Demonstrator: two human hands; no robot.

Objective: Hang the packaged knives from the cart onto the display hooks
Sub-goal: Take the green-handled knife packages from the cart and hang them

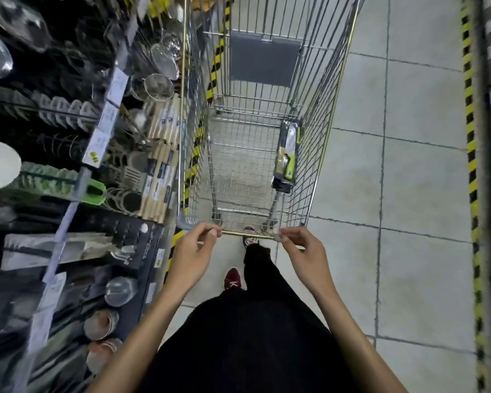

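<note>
Nearest to you: both hands are on the cart, neither on any stock.
- Left hand (194, 251): fingers curled, thumb and fingertips pinching the left end of the handle (248, 234).
- Right hand (302, 251): the same light fingertip grip at the right end of the bar. The palms sit back from it.
- One red shoe (232, 279) shows under the handle.

Further out: the cart (318, 154) stands parallel to the shelving (77, 188) on your left, close beside it. The packaged knives (287, 157) are a small stack standing on edge against the basket's right wall, about midway along. The front pack shows a green handle. I see nothing else in the basket.

Far left: rolling pins (159, 177), strainers (158, 86), and hooks (14, 104) loaded with rows of goods. The picture is blurred there, so I cannot tell which hook is meant for the knives.

Judgement on the step: you are positioning the cart, and no pack has been picked up yet.

Next move calls for:
- Let go of the handle.
- Reach with the right hand over the rim to the right wall.
- Take one pack from the stack by its top edge.
- Find the hang hole before you turn to the hooks.
- The packs stand loosely, so expect the rest to slump when one leaves.
</note>
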